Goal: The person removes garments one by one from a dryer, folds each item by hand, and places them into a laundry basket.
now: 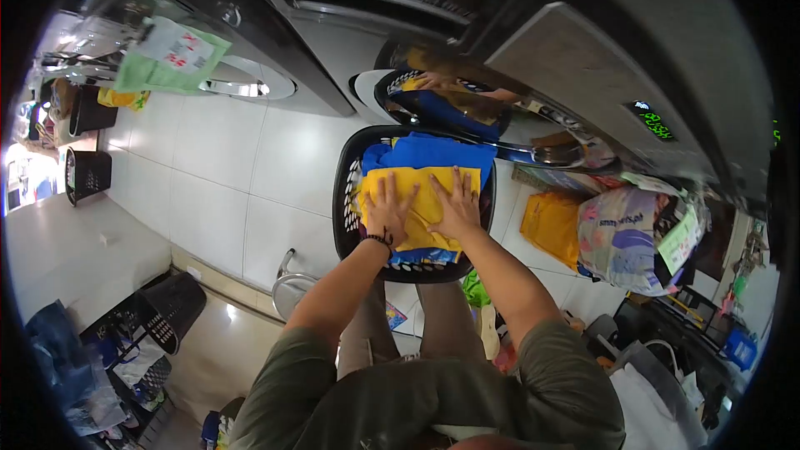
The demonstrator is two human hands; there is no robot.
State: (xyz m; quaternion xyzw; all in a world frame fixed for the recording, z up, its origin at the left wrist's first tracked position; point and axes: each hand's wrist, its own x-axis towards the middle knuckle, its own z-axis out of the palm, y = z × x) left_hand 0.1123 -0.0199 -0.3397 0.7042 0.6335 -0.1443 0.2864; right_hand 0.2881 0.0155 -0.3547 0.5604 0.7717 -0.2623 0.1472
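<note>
My left hand [388, 210] lies flat on a folded yellow cloth [422, 186], fingers spread, with a dark beaded bracelet at the wrist. Beside it, my right hand [457, 210] presses on the same cloth, its fingers also spread. The yellow cloth rests on top of blue cloth [442, 152] inside a black plastic laundry basket [342, 225]. More blue fabric shows under the yellow cloth at the near side. What lies deeper in the basket is hidden.
Front-loading machines stand ahead; one round door [450, 104] is just beyond the basket. Filled plastic bags [621, 233] sit at the right. A metal stool [292, 290] stands at the left, with black baskets [172, 304] farther off. White tiles [212, 158] cover the floor.
</note>
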